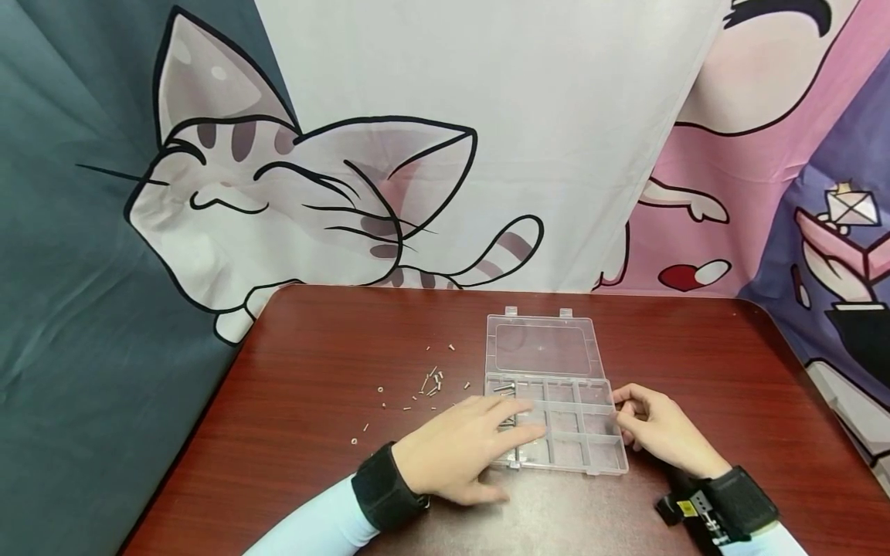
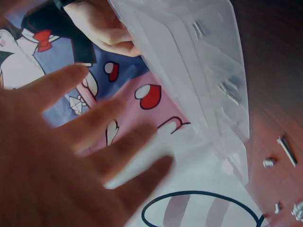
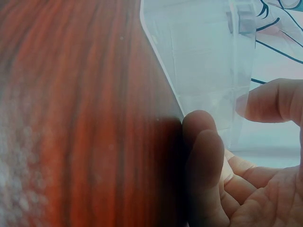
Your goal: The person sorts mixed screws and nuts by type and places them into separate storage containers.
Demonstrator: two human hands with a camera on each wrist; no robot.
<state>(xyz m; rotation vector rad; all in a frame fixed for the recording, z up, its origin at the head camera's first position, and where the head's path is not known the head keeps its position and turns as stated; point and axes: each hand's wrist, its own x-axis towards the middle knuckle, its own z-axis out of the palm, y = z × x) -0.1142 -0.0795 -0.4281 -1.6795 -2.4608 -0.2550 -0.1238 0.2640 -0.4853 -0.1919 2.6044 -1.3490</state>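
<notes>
A clear plastic compartment box [image 1: 566,455] lies on the table with its lid [image 1: 541,347] folded back, away from me. Screws lie in its left-hand compartments, partly hidden by my left hand [image 1: 462,448], whose spread fingers hover over that side and hold nothing. The left wrist view shows these fingers blurred. At the box's right edge, my right hand [image 1: 657,425] grips the wall. The right wrist view has the thumb [image 3: 267,101] against the upper rim and curled fingers [image 3: 206,151] at the bottom edge. Loose small screws [image 1: 433,382] are scattered left of the box.
The dark red wooden table [image 1: 334,332] ends at a cloth backdrop [image 1: 556,116] with cartoon cats. Small nuts [image 1: 354,441] and short screws lie spread out on the table's left side. Both wrists wear black bands [image 1: 389,485].
</notes>
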